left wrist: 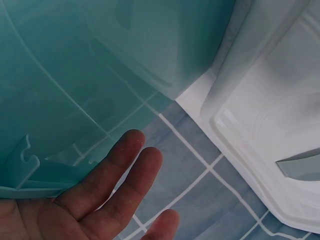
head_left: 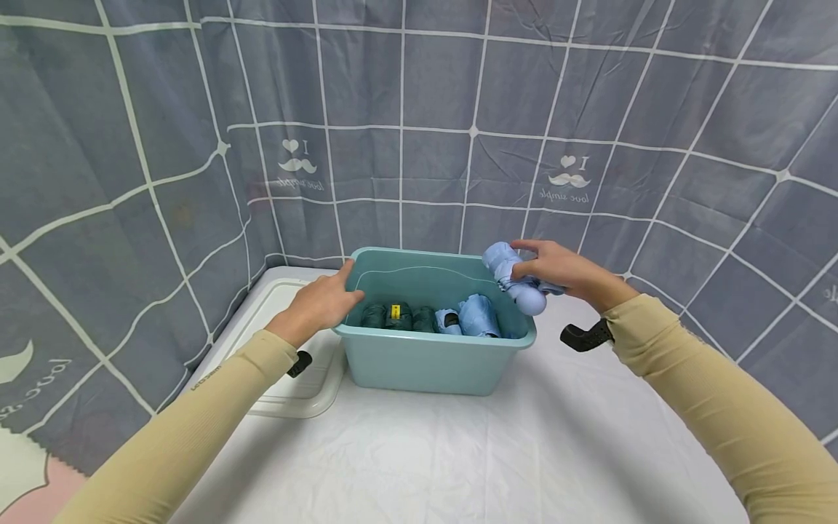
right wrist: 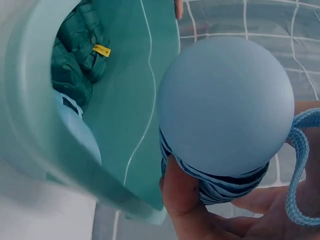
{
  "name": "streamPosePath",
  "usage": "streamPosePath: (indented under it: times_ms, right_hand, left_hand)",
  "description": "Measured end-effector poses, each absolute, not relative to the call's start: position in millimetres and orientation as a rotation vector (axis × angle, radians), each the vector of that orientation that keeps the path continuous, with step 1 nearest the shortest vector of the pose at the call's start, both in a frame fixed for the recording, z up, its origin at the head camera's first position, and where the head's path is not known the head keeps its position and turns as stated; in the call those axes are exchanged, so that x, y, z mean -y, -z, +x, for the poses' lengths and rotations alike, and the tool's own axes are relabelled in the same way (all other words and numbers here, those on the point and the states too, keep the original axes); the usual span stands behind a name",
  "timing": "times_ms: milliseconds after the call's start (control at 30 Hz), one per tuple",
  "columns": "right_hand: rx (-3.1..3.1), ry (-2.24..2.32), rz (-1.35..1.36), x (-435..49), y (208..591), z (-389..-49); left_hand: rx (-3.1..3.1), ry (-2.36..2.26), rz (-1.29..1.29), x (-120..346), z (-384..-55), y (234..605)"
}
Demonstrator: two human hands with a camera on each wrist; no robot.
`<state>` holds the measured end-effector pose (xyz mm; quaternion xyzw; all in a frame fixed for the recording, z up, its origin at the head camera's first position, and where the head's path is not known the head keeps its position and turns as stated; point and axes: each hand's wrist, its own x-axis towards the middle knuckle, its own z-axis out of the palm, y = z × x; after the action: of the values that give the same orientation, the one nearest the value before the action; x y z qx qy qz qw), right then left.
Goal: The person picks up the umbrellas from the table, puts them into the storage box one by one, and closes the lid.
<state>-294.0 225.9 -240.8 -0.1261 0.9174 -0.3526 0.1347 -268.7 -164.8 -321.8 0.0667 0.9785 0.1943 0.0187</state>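
My right hand grips a light blue folded umbrella over the right end of a teal plastic bin. The umbrella's smooth round handle end faces the right wrist camera, with a looped blue cord beside it. At the bin's left end my left hand touches the rim; its fingers extend fairly straight along the outside wall. Inside the bin lie several dark green rolled bundles, one bearing a yellow tag, and light blue rolled bundles to their right.
A white lid lies flat left of the bin, partly behind the left forearm. White cloth covers the table. Grey curtains with white grid lines hang close behind and at both sides.
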Motion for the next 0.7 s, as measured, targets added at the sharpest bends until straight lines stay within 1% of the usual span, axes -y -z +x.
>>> streamPosePath:
  times_ms: [200,700]
  right_hand:
    - [-2.646,0.941,-0.415,-210,240,-300]
    - [-2.52,0.889,-0.422,-174,248,-315]
  left_hand:
    - [-3.036,-0.598,0.208,165,-269,321]
    - [-3.041,-0.61,0.224,165,-268,321]
